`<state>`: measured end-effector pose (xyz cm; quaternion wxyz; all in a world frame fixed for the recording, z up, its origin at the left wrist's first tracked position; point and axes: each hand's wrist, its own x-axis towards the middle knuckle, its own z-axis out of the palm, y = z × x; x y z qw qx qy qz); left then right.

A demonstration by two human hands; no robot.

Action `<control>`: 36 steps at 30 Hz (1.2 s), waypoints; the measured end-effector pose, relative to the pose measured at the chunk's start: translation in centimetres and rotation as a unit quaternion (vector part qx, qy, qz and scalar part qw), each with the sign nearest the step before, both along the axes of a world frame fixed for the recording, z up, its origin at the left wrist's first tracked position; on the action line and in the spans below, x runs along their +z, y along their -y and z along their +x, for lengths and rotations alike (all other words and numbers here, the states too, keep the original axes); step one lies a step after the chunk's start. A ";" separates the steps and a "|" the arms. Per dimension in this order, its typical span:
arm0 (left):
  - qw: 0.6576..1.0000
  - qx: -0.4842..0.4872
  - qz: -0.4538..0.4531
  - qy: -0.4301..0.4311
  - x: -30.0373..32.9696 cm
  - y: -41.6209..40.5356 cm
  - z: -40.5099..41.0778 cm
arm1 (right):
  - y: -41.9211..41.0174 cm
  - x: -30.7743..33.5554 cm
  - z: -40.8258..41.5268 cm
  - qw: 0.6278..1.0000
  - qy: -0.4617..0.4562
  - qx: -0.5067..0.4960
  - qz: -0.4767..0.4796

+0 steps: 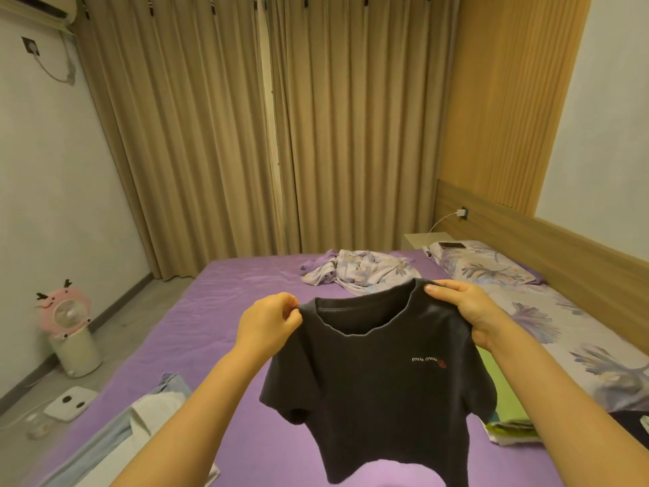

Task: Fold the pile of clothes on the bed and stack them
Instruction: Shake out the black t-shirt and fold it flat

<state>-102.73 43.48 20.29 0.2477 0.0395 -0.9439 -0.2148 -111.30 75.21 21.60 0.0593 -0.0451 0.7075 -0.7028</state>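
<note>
Black T-shirt (372, 384) hangs at frame centre over the purple bed (217, 311), pinched at each shoulder by left hand (268, 319) and right hand (467, 307). Judged light, limp; shoulder seams give best hold. Folded clothes (140, 427) lower left, green garment (505, 398) lower right, crumpled floral cloth (358, 270) beyond.

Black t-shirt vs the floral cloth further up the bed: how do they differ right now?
The black t-shirt is plain dark with a small chest logo; the floral cloth is pale with a purple leaf print. The t-shirt hangs spread out in the air, held at the shoulders by the left hand and right hand; the floral cloth lies crumpled on the purple bed sheet, untouched. Neither is folded yet.
</note>
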 end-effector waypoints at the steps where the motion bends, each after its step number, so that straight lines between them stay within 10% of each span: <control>1: 1.000 -0.002 -0.019 0.002 0.1 0.3 -0.4 | 0.4 0.0 0.0 1.000 0.000 -0.003 0.001; 36: 0.967 -0.066 0.170 0.175 -10.3 10.8 -18.0 | 11.3 -10.1 -14.0 0.990 0.121 -0.042 0.057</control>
